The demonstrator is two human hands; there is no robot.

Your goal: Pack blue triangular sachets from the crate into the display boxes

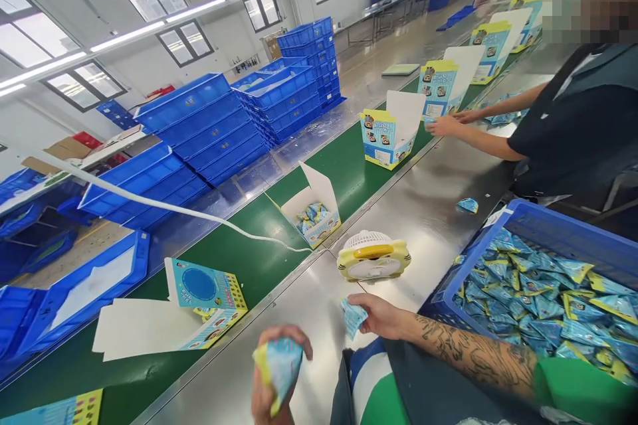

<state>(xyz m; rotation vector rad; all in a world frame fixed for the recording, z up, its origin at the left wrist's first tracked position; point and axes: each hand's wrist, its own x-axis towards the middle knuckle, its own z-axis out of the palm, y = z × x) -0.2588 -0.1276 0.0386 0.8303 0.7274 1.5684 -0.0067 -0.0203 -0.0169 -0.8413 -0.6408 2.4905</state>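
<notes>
My left hand (266, 388) is closed around a blue and yellow foil packet (283, 365), held over the steel ledge beside the green belt. Between the fingers of my right hand (379, 314) is another light blue packet (353, 317), a little farther right above the same ledge. An open printed carton (214, 295) lies on the belt ahead of my left hand. Farther along, an open box (326, 229) has several packets (312, 214) inside. The blue crate (451, 292) at my right is full of similar packets (538, 292).
A small yellow and white fan (375, 259) stands on the steel ledge (423, 189), its white cable (199, 216) crossing the belt (269, 212). One loose packet (467, 205) lies near the crate. A co-worker's hand (443, 126) touches a carton (438, 89). Blue crates (209, 126) are stacked beyond.
</notes>
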